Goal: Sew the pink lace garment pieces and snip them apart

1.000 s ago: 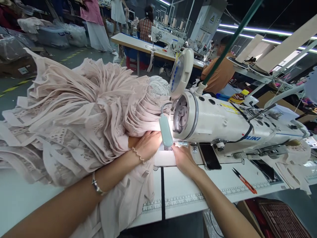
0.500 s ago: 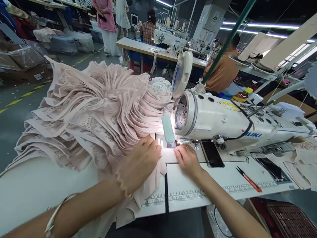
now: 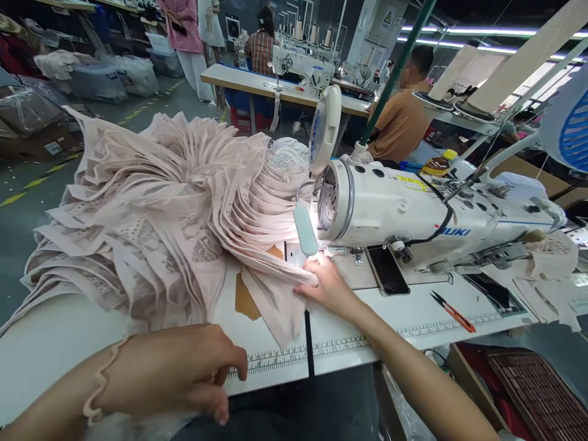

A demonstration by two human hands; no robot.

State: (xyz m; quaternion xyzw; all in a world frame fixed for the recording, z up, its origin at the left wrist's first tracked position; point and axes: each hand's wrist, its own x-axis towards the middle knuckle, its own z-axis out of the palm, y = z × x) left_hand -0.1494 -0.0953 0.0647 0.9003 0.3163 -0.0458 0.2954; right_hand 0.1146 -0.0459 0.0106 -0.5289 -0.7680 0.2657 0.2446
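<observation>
Fabric (image 3: 287, 269) stretched sideways from the pile (image 3: 160, 184) to the right hand (image 3: 329, 285), which pinched its end; the left hand (image 3: 177, 367), farther off, hung half-curled, apparently empty.

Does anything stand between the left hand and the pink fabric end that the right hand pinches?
No obstacle is visible. Between the left hand and the pink fabric end in the right hand lie the ruler markings, some tabletop and draped pink cloth.
</observation>
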